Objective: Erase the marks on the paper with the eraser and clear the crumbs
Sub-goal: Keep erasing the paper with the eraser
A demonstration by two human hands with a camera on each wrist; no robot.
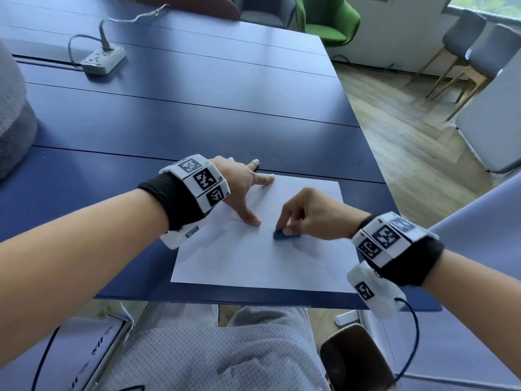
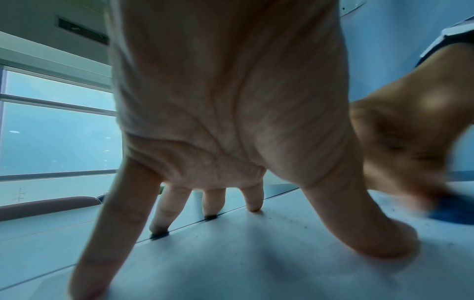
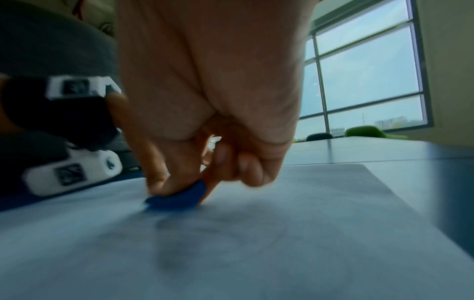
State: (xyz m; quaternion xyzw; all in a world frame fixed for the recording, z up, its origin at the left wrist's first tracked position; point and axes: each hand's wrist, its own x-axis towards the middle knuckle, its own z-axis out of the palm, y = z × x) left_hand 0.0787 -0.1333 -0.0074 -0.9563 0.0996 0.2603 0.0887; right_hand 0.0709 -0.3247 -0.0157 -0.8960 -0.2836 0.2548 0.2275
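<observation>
A white sheet of paper (image 1: 253, 258) lies on the blue table near its front edge. My left hand (image 1: 245, 190) is spread flat, fingers straight, pressing the paper's upper left part; its thumb (image 2: 372, 229) and fingertips (image 2: 254, 205) touch the sheet. My right hand (image 1: 298, 213) pinches a small blue eraser (image 1: 284, 235) and holds it down on the paper just right of the left thumb. In the right wrist view the eraser (image 3: 177, 199) sits under my thumb and forefinger. Faint pencil marks (image 1: 272, 217) and dark crumbs (image 2: 290, 221) dot the sheet.
The blue table (image 1: 197, 108) stretches away, with a grey power strip (image 1: 103, 59) and cable at the far left. A grey cushion (image 1: 14, 114) sits at the left edge. Chairs (image 1: 327, 21) stand beyond the table and to the right.
</observation>
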